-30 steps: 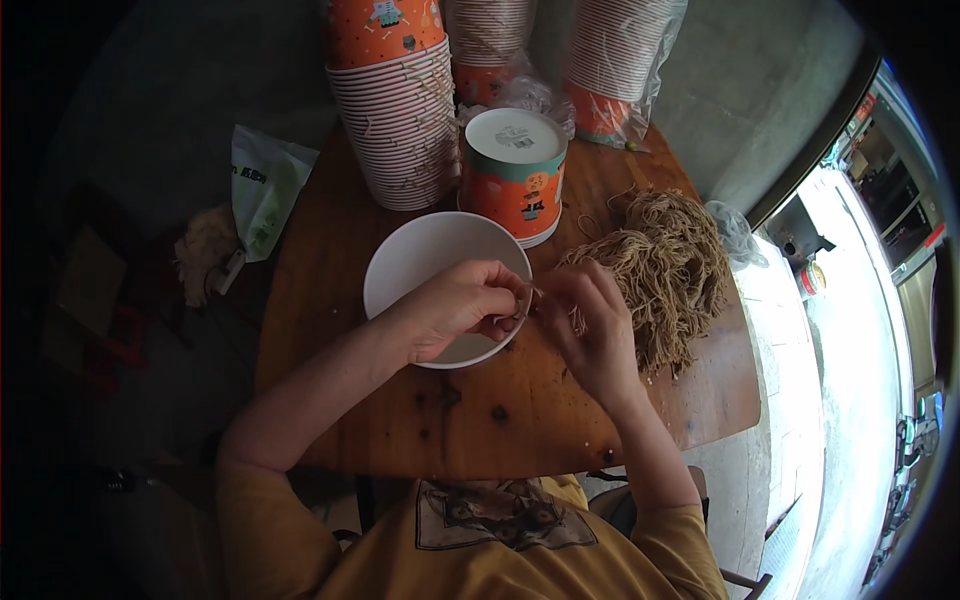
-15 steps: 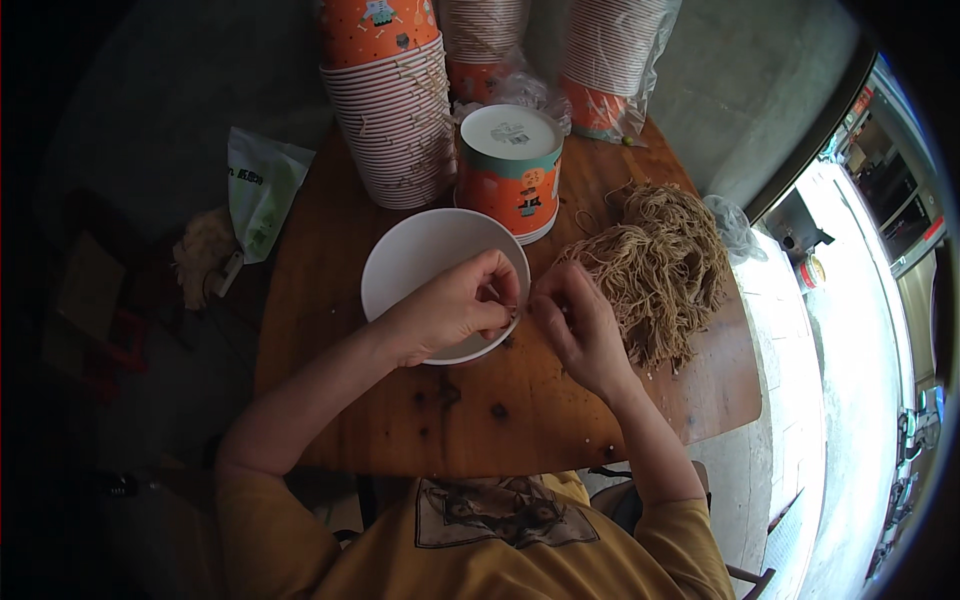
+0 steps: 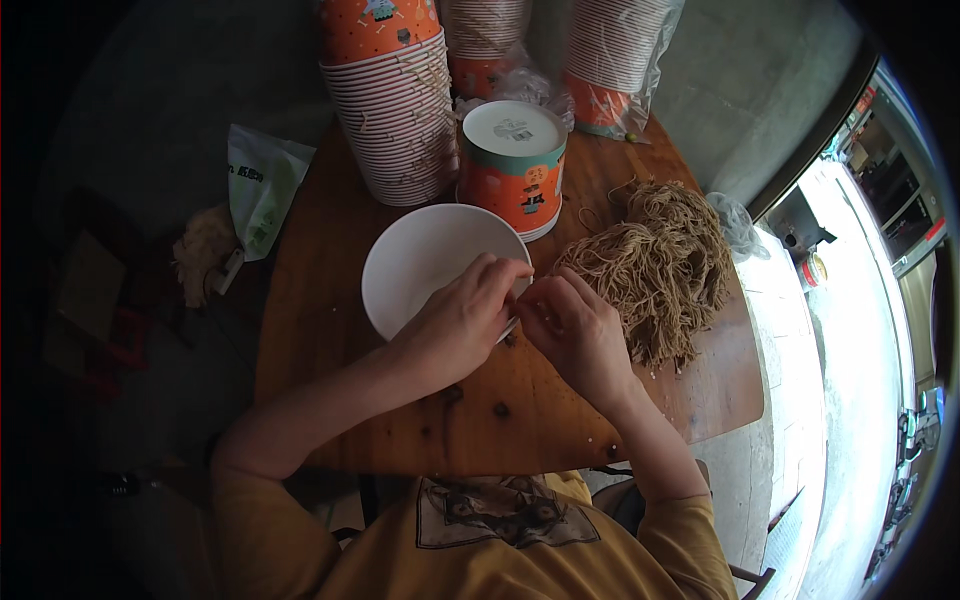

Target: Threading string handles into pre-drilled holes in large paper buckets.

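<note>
A white round paper tub [image 3: 415, 250] stands mouth up on the table in front of me. My left hand [image 3: 465, 315] reaches across its near right side, fingers pinched at the rim. Close beside it, my right hand [image 3: 580, 330] is closed too, its fingertips almost meeting the left ones at the tub's right edge. Whatever lies between the fingertips is too small and hidden to make out. To the right of my right hand lies a loose heap of tan string [image 3: 665, 275].
Behind the tub sits an upside-down orange and green tub [image 3: 515, 170]. A tall stack of tubs [image 3: 395, 120] with string bits along its rims rises at the back left. More plastic-wrapped stacks [image 3: 620, 60] stand behind. A white-green bag [image 3: 265, 190] hangs left of the wooden table [image 3: 330, 420].
My left hand has shifted slightly to the right and its fingers have turned toward the right hand. The right hand has tilted inward, closer to the left. The tub has barely moved.
</note>
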Motion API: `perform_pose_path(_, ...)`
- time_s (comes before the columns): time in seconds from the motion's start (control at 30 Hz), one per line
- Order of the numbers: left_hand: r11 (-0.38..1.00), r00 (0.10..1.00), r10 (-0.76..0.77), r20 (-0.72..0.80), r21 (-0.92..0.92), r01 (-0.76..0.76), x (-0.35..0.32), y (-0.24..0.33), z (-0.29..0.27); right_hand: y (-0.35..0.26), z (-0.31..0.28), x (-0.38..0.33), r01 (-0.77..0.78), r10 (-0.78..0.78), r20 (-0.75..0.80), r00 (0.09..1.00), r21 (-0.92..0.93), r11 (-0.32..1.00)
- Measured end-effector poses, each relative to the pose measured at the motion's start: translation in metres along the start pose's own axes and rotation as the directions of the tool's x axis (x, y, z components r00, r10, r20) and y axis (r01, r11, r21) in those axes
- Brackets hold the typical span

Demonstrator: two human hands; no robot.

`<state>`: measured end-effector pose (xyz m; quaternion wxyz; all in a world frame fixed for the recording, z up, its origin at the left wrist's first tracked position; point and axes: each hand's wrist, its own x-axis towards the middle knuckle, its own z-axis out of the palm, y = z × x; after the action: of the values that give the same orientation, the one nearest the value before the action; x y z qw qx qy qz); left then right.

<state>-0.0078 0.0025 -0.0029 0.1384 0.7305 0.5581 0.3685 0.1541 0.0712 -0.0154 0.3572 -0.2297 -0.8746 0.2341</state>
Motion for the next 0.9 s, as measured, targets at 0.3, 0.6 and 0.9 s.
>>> perform_pose_path(0.3, 0.963, 0.995, 0.069, -0.075, 0.264, -0.047, -0.003, 0.004, 0.001, 0.003, 0.007, -0.005, 0.013, -0.014, -0.075, 0.997, -0.011, 1.0)
perform_pose_path(0.6, 0.966, 0.977, -0.21, -0.047, -0.162, 0.2, -0.001, 0.002, 0.001, 0.003, 0.009, -0.008, 0.003, 0.0, -0.112, 0.994, 0.025, 1.0)
perform_pose_path(0.9, 0.799, 0.922, -0.377, 0.085, -0.474, 0.37, 0.001, -0.007, 0.003, 0.0, 0.01, -0.009, -0.074, 0.085, -0.107, 0.991, 0.105, 0.992)
